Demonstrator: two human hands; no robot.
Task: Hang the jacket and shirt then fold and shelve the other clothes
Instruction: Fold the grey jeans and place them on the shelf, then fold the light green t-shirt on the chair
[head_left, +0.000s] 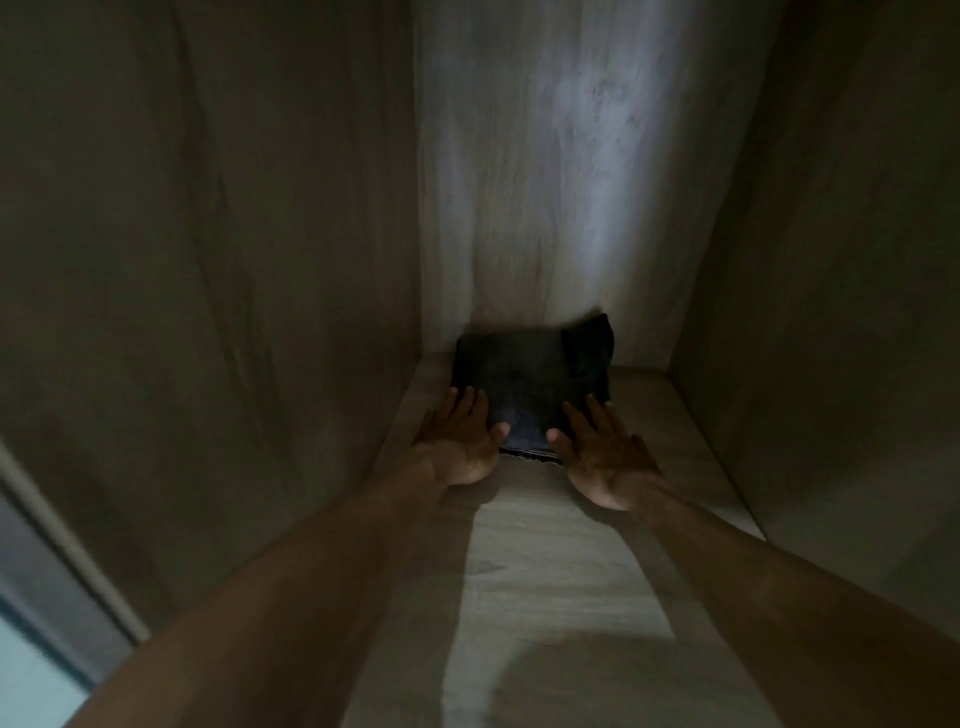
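A folded dark denim garment (530, 379) lies at the back left of a pale wooden shelf (545, 561), pushed against the back wall. My left hand (460, 441) rests flat at its near left edge, fingers spread, thumb touching the fabric. My right hand (602, 457) lies at its near right edge, fingers spread over the cloth's corner. Neither hand grips the fabric. Both forearms reach in from the bottom of the view. The image is dim and blurred.
The shelf sits inside a wooden cabinet with a left side wall (208, 260), a back wall (571, 182) and a right side wall (831, 286). A lighter door or frame edge (47, 571) shows at the lower left.
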